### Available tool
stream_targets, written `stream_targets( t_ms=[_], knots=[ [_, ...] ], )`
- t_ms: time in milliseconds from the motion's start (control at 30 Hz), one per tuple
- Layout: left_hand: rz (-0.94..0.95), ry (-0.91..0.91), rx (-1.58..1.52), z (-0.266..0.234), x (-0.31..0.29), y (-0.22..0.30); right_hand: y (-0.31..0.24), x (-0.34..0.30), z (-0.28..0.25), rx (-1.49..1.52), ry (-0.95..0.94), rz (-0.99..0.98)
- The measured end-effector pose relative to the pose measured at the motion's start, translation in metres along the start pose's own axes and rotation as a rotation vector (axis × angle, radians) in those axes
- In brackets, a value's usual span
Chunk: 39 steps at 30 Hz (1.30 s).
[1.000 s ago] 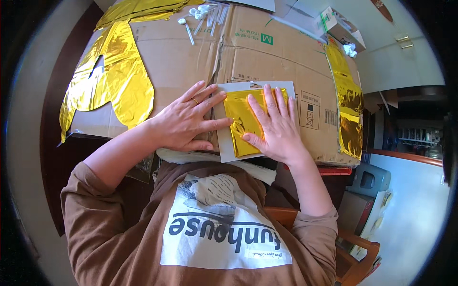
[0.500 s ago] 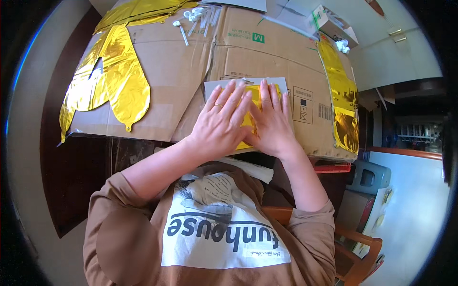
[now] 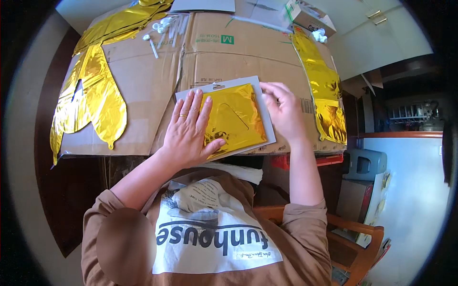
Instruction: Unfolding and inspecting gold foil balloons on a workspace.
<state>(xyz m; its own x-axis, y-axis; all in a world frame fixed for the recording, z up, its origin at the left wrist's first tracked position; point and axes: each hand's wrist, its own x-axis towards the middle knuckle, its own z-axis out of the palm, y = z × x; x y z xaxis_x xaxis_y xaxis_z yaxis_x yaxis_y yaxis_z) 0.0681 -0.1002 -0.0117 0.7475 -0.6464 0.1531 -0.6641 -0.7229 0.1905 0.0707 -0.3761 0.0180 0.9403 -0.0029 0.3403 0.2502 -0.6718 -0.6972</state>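
A folded gold foil balloon (image 3: pixel 234 112) lies flat on a grey backing card (image 3: pixel 269 128) near the table's front edge. The card sits tilted, its upper right corner higher than the left. My left hand (image 3: pixel 188 126) rests on the left part of the foil, fingers straight and slightly spread, palm down. At the card's upper right edge, my right hand (image 3: pixel 285 109) has its fingers curled and its thumb and forefinger closed on the edge. Its other fingertips are partly hidden. A bent line creases the middle of the foil.
Flattened cardboard (image 3: pixel 143 86) covers the table. Flat gold foil balloons lie left (image 3: pixel 98 95) and right (image 3: pixel 327 95). White sticks (image 3: pixel 179 31) with white pieces sit at the back, beside a pale sheet (image 3: pixel 202 5). A small box (image 3: pixel 310 19) stands back right; a wooden chair (image 3: pixel 367 238) stands lower right.
My right hand has lifted off the foil and moved to the card's right edge. The card has turned counterclockwise, and more foil shows. My left hand stays flat on it.
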Motion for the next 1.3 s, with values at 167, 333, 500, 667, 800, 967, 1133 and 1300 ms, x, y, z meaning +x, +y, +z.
stream_targets(
  t_ms=[167, 333, 500, 667, 800, 967, 1133, 1300],
  knots=[
    [-0.012, 0.004, -0.03, -0.002, 0.004, 0.001, 0.027, 0.043, -0.009, 0.029, -0.262, 0.097],
    [-0.021, 0.02, -0.084, -0.005, 0.004, 0.0, 0.018, 0.082, -0.005, -0.019, -0.678, 0.223],
    [-0.022, 0.003, -0.052, -0.004, 0.006, 0.001, 0.013, 0.106, -0.011, 0.001, -0.861, 0.361],
    [-0.025, 0.005, -0.026, -0.003, 0.006, 0.004, 0.014, 0.095, -0.004, -0.214, -0.636, 0.077],
    [-0.045, 0.029, -0.01, -0.003, 0.004, 0.006, -0.016, 0.05, -0.002, -0.21, -0.373, -0.061],
    [-0.071, 0.06, -0.082, -0.004, 0.004, 0.005, -0.018, 0.001, 0.02, -0.388, -0.354, -0.16],
    [-0.067, 0.026, 0.011, -0.001, 0.0, 0.004, 0.003, -0.008, 0.036, -0.519, -0.395, -0.221],
    [-0.046, 0.006, 0.035, -0.002, -0.001, 0.003, 0.013, -0.006, 0.037, -0.576, -0.371, -0.269]
  ],
)
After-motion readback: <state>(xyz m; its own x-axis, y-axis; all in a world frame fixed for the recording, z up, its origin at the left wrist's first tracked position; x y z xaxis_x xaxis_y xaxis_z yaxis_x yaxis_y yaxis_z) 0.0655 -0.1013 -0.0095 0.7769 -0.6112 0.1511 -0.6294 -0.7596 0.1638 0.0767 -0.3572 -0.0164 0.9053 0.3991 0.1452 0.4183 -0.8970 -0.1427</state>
